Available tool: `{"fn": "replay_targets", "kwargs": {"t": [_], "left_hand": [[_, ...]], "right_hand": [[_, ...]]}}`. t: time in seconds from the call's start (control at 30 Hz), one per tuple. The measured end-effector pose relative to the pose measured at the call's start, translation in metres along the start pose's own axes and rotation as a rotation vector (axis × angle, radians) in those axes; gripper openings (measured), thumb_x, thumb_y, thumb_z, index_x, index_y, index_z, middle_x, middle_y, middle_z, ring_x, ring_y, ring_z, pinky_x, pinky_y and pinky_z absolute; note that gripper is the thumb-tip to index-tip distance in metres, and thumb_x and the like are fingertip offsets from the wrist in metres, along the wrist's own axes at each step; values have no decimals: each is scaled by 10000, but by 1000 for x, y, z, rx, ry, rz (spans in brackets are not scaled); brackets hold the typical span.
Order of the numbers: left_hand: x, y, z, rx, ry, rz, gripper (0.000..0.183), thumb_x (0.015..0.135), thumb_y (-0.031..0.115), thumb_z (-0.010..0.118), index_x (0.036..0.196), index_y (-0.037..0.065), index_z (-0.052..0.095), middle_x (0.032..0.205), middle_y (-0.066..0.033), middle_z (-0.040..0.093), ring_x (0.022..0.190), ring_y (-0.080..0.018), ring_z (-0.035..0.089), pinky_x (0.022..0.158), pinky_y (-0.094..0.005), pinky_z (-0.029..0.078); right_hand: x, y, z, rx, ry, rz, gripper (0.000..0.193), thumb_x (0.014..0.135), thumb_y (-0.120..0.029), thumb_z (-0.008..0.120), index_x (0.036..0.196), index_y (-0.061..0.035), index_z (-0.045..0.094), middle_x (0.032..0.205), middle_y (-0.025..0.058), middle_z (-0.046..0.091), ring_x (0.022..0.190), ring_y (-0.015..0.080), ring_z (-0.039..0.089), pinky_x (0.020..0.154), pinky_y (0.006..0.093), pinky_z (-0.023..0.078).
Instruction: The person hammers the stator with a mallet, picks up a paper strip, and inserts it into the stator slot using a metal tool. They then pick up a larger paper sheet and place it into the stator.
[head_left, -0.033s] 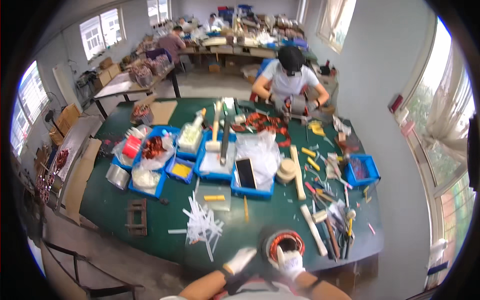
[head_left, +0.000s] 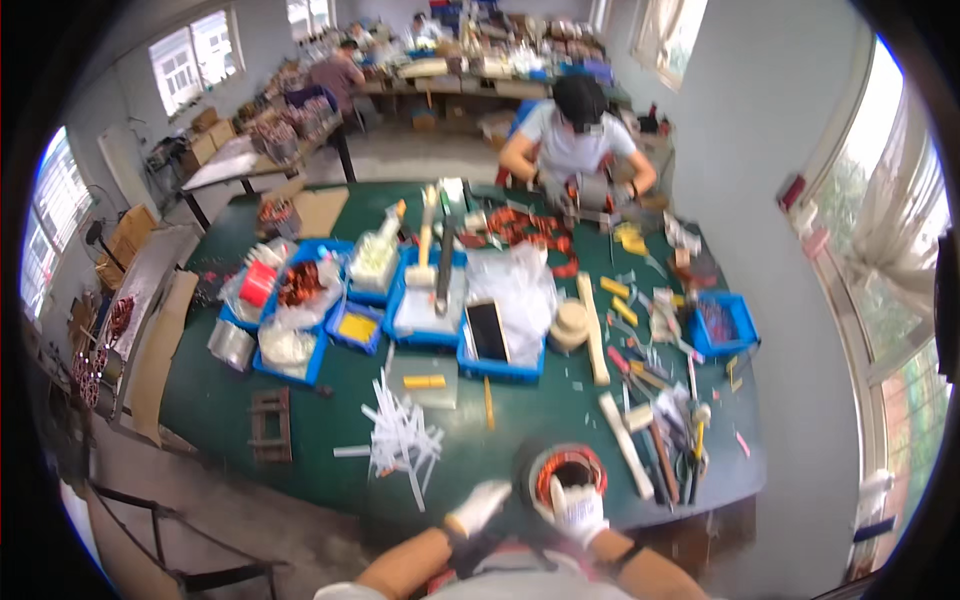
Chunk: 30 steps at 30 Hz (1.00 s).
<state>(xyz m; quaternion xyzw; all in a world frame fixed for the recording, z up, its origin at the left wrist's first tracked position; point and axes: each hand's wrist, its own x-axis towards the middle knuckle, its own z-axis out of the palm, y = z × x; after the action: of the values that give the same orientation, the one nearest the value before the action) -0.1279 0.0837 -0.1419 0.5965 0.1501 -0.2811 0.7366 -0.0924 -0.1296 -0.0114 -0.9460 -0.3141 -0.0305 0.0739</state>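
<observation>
We're at the near edge of a green worktable, both hands in white gloves. Our right hand sits flat on the near rim of a motor stator, a dark ring with copper-orange windings inside, fingers spread over it more than clamped. Our left hand is just left of the ring with the fingers loosely curled; we can't tell if it's actually touching the stator or pinching anything.

Package-wise: a row of blue plastic bins runs across the middle of the table, some stuffed with clear plastic bags; one small bin holds something flat and yellow. Another blue bin sits off to the right. A scatter of white paper strips lies just left of our hands, and a yellow-handled tool lies among others to the right. Cardboard boxes are stacked by the left wall.

Across the table a person in a white shirt works head down.
</observation>
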Motion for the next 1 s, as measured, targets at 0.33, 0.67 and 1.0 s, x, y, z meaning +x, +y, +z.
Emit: {"fn": "replay_targets", "kwargs": {"t": [0.33, 0.67, 1.0], "left_hand": [[35, 69, 67, -802, -189, -346, 765, 944, 686, 379, 1487, 148, 335, 1485, -73, 418, 1336, -242, 435, 1105, -393, 368], [11, 121, 96, -188, 68, 218, 401, 990, 354, 562, 1133, -11, 643, 1021, -60, 681, 942, -137, 608, 853, -297, 474], [15, 135, 122, 1578, 223, 598, 278, 877, 365, 618, 800, 99, 623, 596, -108, 617, 557, -293, 621, 510, -442, 466]], "right_hand": [[76, 90, -18, 391, 5, 413, 408, 904, -463, 575, 927, -63, 653, 782, 211, 665, 698, 399, 656, 626, 472, 512], [29, 128, -38, 1072, -164, 794, 318, 980, -258, 539, 1116, 16, 625, 1003, 119, 710, 913, 244, 672, 810, 393, 506], [-11, 150, 54, 1431, -546, 796, 453, 934, -340, 512, 1293, -75, 586, 1112, 34, 651, 893, 172, 602, 719, 328, 493]]}}
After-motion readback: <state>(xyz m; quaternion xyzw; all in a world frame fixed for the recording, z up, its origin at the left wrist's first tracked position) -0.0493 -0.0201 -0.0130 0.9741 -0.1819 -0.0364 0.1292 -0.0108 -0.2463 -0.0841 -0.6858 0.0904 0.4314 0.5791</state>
